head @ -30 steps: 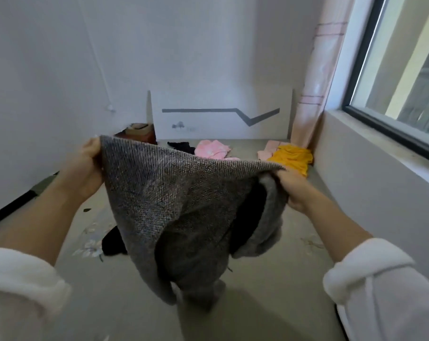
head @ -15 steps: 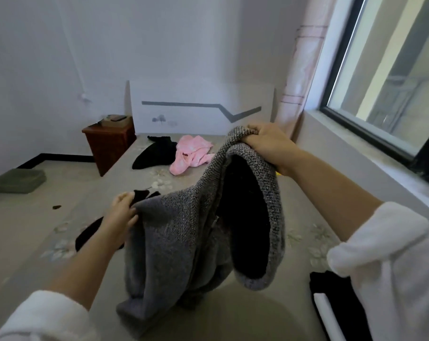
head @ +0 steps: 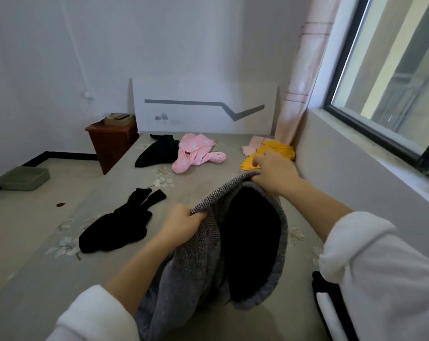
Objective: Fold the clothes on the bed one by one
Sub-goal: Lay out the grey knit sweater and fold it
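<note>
Nearest you, by the right edge of the bed (head: 61, 279), lies a black-and-white folded piece (head: 331, 306), partly hidden by your sleeve. Just left of it the grey knit garment (head: 201, 262) hangs over the near middle of the bed, its dark inside gaping towards you. Whether its lower end touches the cover I cannot tell. Your left hand (head: 181, 225) has its fingers clenched round a gathered handful of the garment's rim. Your right hand (head: 273, 173), higher and farther out, has its fingers pinching the same rim. Beyond, towards the left edge, black leggings (head: 120, 225) lie crumpled. Near the head edge sit a black cloth (head: 159, 151) and a pink garment (head: 196, 153), with a yellow garment (head: 279, 148) in the far right corner, all unfolded.

The risk, as I judge it, is the slack, twisted knit. Laid down like this, it could trap a sleeve inside and fold crooked. Your right hand's thin pinch might also slip under the weight, dropping the garment onto the folded piece and rumpling it.
</note>
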A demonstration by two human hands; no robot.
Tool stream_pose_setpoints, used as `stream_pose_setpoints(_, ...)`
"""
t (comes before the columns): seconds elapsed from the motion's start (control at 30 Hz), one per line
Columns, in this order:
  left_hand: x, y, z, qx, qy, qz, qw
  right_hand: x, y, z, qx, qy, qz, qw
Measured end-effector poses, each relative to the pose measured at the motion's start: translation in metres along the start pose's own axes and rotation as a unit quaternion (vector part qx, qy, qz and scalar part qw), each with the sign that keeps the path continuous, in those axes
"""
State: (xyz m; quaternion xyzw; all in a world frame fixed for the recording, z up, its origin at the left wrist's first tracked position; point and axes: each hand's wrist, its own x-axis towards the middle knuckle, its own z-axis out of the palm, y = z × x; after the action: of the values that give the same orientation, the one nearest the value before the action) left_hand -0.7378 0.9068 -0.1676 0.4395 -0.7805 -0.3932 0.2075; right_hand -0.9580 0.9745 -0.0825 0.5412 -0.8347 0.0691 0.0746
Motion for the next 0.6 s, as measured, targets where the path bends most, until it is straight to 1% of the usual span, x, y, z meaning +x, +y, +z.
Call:
stream_pose_setpoints(0.03, 0.001, 0.000, 0.005, -0.031, -0.014, -0.031, 0.999, -0.007, 0.004, 0.011, 0.014, -0.014, 0.032, 0.999)
stream_pose_setpoints(0.07, 0.003, -0.001, 0.010, -0.059, -0.025, -0.065, 0.996, -0.016, 0.005, 0.022, 0.061, -0.027, 0.047, 0.997)
stream_pose_setpoints(0.1, 0.004, -0.003, 0.015, -0.081, -0.033, -0.096, 0.992, -0.026, 0.006, 0.032, 0.138, -0.034, 0.052, 0.988)
stream_pose_setpoints(0.13, 0.006, -0.005, 0.019, -0.095, -0.040, -0.117, 0.988, -0.038, 0.007, 0.044, 0.230, -0.061, 0.059, 0.969)
stream_pose_setpoints(0.17, 0.007, -0.008, 0.024, -0.101, -0.048, -0.132, 0.985, -0.051, 0.006, 0.056, 0.310, -0.122, 0.065, 0.941)
stream_pose_setpoints(0.2, 0.008, -0.008, 0.029, -0.106, -0.055, -0.143, 0.983, -0.065, 0.004, 0.067, 0.360, -0.206, 0.060, 0.908)
stream_pose_setpoints(0.23, 0.008, -0.007, 0.035, -0.111, -0.061, -0.154, 0.980, -0.079, 0.000, 0.078, 0.370, -0.299, 0.045, 0.879)
stream_pose_setpoints(0.27, 0.009, -0.004, 0.042, -0.126, -0.066, -0.162, 0.977, -0.091, -0.005, 0.092, 0.361, -0.370, 0.023, 0.856)
stream_pose_setpoints(0.3, 0.009, 0.001, 0.050, -0.150, -0.067, -0.172, 0.971, -0.102, -0.012, 0.110, 0.365, -0.400, 0.001, 0.841)
stream_pose_setpoints(0.33, 0.010, 0.006, 0.057, -0.181, -0.063, -0.187, 0.963, -0.111, -0.021, 0.127, 0.393, -0.390, -0.009, 0.833)
stream_pose_setpoints(0.37, 0.009, 0.012, 0.064, -0.218, -0.059, -0.210, 0.951, -0.118, -0.030, 0.142, 0.436, -0.344, 0.007, 0.831)
stream_pose_setpoints(0.43, 0.008, 0.020, 0.072, -0.315, -0.064, -0.254, 0.912, -0.121, -0.040, 0.164, 0.501, -0.194, 0.074, 0.840)
stream_pose_setpoints(0.47, 0.007, 0.021, 0.072, -0.354, -0.076, -0.263, 0.894, -0.117, -0.039, 0.168, 0.503, -0.131, 0.102, 0.848)
stream_pose_setpoints(0.5, 0.006, 0.021, 0.070, -0.370, -0.098, -0.262, 0.886, -0.111, -0.034, 0.168, 0.481, -0.092, 0.120, 0.864)
stream_pose_setpoints(0.53, 0.006, 0.020, 0.065, -0.368, -0.118, -0.254, 0.887, -0.103, -0.026, 0.165, 0.456, -0.071, 0.129, 0.878)
stream_pose_setpoints(0.6, 0.004, 0.015, 0.045, -0.335, -0.155, -0.235, 0.899, -0.085, -0.010, 0.148, 0.424, -0.030, 0.109, 0.898)
